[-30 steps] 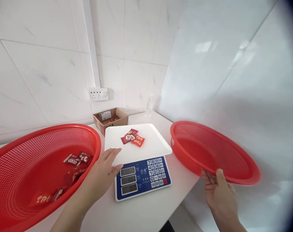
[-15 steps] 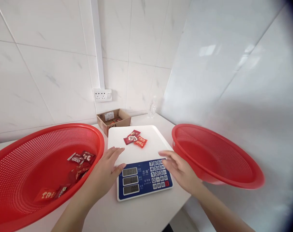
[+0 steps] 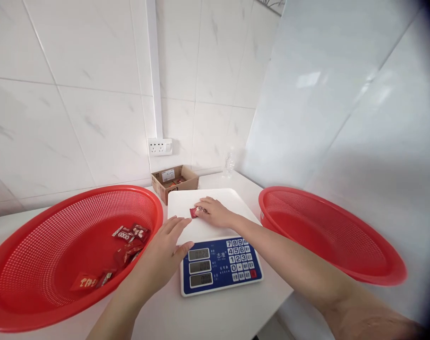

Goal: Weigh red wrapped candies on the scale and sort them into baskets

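A white and blue digital scale (image 3: 222, 267) stands on the table before me. On its white pan my right hand (image 3: 217, 212) is curled over small red snack packets (image 3: 193, 212). Its fingers press round them, and most of the packets are hidden under the hand. My left hand (image 3: 167, 243) hovers at the scale's front left corner, thumb and fingers apart, holding nothing. To its left, several red and brown packets (image 3: 85, 281) lie inside a large red mesh basket (image 3: 108, 191).
A second red basket (image 3: 328, 200) is at the right, beside the table edge. Behind the scale are an open cardboard box (image 3: 176, 184) with packets inside and a clear plastic bottle (image 3: 229, 164). A socket (image 3: 160, 147) is on the tiled wall (image 3: 94, 123).
My right hand has moved from beside the keypad, forward and left, onto the packets on the pan. My left hand stays by the scale. The digits on the top display differ.
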`<state>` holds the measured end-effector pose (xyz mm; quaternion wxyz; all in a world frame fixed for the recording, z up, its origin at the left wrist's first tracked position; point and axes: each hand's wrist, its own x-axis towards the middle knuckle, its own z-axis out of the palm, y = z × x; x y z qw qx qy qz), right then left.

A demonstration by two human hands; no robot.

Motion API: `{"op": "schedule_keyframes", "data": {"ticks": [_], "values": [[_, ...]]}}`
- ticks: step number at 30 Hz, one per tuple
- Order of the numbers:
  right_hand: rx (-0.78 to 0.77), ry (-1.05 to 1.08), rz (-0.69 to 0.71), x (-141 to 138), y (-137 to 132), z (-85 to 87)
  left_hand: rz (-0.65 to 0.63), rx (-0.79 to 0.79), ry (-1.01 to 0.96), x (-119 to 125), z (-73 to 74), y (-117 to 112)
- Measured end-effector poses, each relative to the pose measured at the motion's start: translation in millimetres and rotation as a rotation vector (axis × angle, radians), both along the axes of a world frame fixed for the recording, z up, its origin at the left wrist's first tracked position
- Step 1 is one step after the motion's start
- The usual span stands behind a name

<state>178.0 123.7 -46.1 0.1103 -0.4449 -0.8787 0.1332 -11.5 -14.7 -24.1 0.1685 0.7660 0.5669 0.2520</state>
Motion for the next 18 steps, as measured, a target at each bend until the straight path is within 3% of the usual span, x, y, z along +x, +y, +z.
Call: {"op": "schedule_keyframes", "data": {"ticks": [3, 7, 13, 18], "values": [[-0.037, -0.012, 0.003, 13, -22, -0.8, -0.016, 0.005, -0.011, 0, -1.9, 2], [-0.119, 0.052, -0.008, 35, -41, 13.1, -0.030, -0.012, -0.003, 0, -4.0, 3], [-0.187, 0.127, -0.182, 62, -50, 36.7, -0.023, -0.063, -0.003, -1, -3.9, 4], [-0.241, 0.118, -0.198, 62, -54, 33.0, -0.017, -0.104, 0.023, 0, -2.5, 4]]}}
